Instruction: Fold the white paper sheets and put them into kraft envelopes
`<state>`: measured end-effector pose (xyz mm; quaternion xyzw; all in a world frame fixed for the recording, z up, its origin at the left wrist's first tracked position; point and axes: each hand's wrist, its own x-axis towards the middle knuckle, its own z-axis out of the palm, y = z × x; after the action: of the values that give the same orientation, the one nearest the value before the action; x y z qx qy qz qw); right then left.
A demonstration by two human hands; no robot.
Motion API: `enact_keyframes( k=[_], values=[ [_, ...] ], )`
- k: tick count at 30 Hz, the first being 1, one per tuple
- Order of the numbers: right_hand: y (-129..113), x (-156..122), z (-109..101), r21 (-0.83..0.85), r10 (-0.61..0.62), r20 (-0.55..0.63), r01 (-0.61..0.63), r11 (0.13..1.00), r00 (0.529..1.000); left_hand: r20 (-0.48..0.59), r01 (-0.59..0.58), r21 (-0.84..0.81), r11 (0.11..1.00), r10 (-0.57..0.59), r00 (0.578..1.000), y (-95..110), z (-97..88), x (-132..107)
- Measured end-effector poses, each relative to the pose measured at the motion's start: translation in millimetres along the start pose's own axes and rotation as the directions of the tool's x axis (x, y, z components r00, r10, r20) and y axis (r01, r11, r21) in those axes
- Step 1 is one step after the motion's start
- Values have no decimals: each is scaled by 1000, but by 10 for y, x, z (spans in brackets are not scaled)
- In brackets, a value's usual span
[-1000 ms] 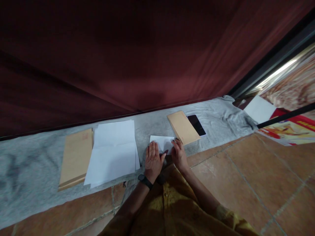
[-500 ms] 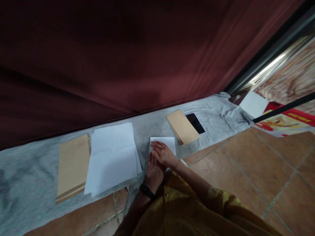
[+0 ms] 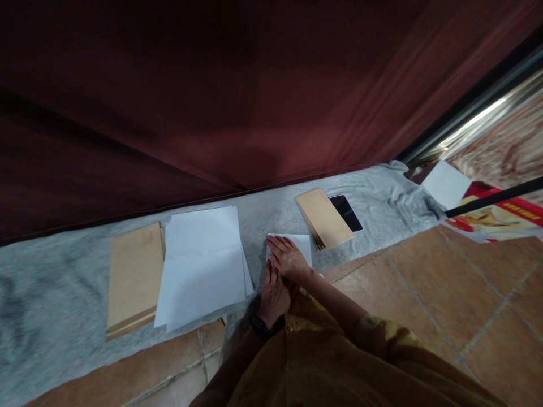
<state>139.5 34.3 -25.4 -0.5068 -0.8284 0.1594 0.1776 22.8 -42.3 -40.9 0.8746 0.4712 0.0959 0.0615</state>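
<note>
A small folded white sheet lies on a grey cloth spread over the floor. My right hand lies flat on the sheet with its fingers stretched out toward the left. My left hand, with a dark band at the wrist, rests flat just below it, partly covered by the right hand, at the sheet's near edge. Neither hand grips anything that I can see.
A stack of white sheets and a pile of brown envelopes lie to the left. Another brown envelope pile and a dark phone lie to the right. A dark red curtain hangs behind; tiled floor is on the right.
A second ago both hands lay side by side on the folded sheet. My right hand has since swept left across the sheet, over my left hand. The view shifted slightly.
</note>
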Motion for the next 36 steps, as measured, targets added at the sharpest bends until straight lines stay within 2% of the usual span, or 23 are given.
enact_keyframes(
  k=[11,21,29,32,36],
  values=[
    [9,95,-11,-48,33,-4,-33,998,999,-11,-15,40,999,16,1000,-11,-28,8],
    [22,147,6,-60,42,-32,-44,997,999,1,19,59,998,-19,1000,7,-24,26],
    [38,216,9,14,80,-48,-80,997,996,33,-11,126,992,6,999,-17,26,-2],
    [24,134,-34,72,93,-79,-88,994,993,8,-12,99,995,11,1000,-19,18,7],
    [-47,-207,-131,129,91,-103,-77,989,991,-20,-47,66,997,48,999,-40,7,3]
  ],
)
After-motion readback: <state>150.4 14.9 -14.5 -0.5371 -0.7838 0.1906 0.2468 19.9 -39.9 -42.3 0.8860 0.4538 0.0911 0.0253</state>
